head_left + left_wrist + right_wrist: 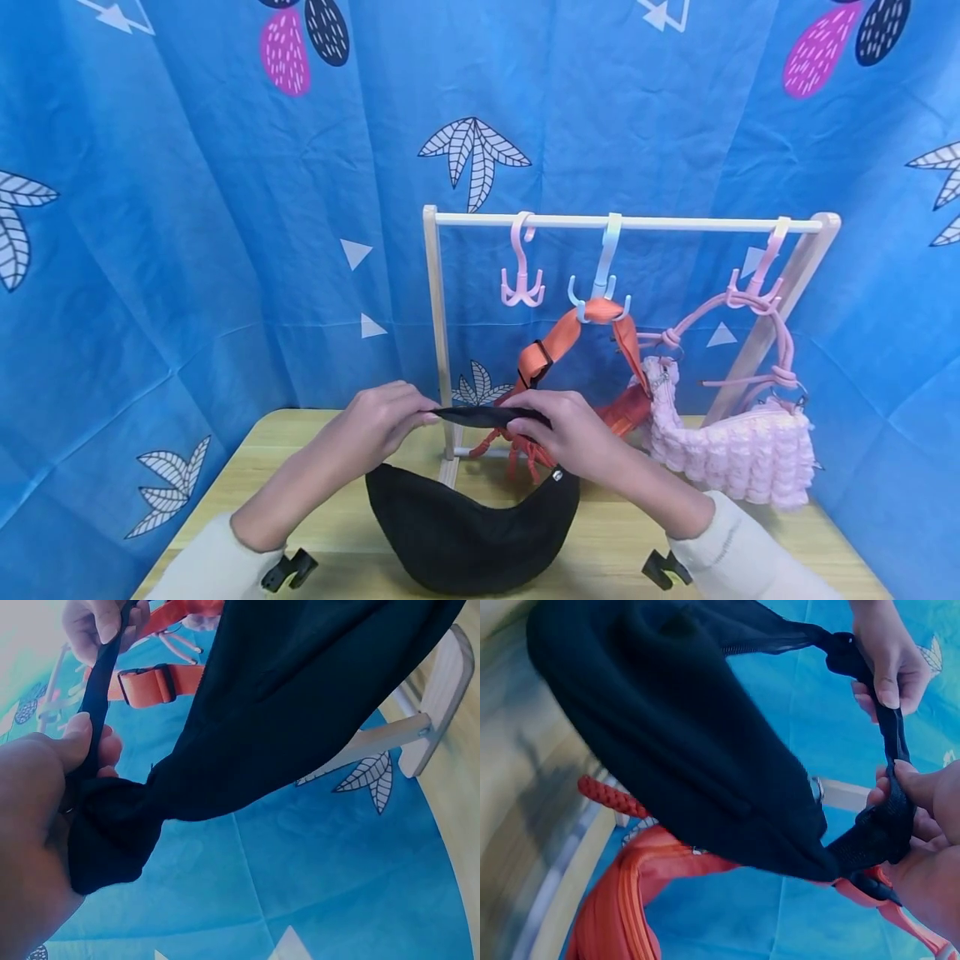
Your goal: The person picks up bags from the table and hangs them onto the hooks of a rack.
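Note:
A black shoulder bag (474,542) hangs by its strap (480,417) over the table, its body sagging in a crescent. My left hand (382,421) pinches the strap's left part between thumb and fingers. The right part is pinched in my right hand (566,429). Between both hands the strap stretches roughly level. In the right wrist view the bag's body (682,750) hangs clear of the hands, with a small metal piece (817,790) near one end. An orange bag (626,408) on the rack is partly hidden behind my right hand.
A rack with a white rail (675,223) stands on the wooden table (300,467). A pink hook (522,267) bears nothing; a blue hook (607,258) carries the orange bag, and another pink hook (765,267) a pink puffy bag (742,450). Blue curtain (225,208) surrounds the table.

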`<control>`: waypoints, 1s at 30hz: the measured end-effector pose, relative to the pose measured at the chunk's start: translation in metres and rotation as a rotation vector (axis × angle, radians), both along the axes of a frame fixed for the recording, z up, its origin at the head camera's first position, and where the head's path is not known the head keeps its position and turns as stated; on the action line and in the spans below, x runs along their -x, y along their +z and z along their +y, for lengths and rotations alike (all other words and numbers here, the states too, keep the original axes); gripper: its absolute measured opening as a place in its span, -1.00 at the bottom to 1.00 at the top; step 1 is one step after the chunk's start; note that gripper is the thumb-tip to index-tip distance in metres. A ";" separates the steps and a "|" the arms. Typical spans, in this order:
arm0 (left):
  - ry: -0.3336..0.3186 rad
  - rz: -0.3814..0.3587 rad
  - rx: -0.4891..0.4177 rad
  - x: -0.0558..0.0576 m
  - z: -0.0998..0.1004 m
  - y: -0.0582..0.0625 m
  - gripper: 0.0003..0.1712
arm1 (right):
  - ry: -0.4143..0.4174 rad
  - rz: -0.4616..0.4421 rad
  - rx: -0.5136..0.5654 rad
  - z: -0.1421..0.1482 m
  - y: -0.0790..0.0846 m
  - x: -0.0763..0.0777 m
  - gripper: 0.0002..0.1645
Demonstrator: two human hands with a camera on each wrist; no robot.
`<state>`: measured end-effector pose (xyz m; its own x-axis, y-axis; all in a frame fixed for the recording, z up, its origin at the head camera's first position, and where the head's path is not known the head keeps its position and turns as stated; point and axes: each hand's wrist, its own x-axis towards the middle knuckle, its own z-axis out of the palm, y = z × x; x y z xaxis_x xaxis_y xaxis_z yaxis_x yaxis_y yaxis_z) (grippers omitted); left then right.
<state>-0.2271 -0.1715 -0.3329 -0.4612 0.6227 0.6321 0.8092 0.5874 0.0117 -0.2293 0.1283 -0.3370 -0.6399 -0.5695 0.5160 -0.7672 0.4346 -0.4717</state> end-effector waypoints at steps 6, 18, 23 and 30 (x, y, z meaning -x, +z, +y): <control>-0.006 -0.026 -0.046 0.004 0.006 0.006 -0.89 | -0.040 0.116 0.005 0.006 0.005 0.002 -0.72; 0.009 -0.177 -0.144 0.016 0.018 0.021 -0.89 | -0.080 0.229 0.016 0.016 0.015 0.005 -0.66; 0.034 -0.221 -0.174 0.020 0.025 0.028 -0.88 | -0.124 0.231 0.032 0.020 0.018 0.006 -0.61; 0.050 -0.273 -0.229 0.025 0.031 0.034 -0.88 | -0.157 0.249 0.054 0.022 0.026 0.006 -0.56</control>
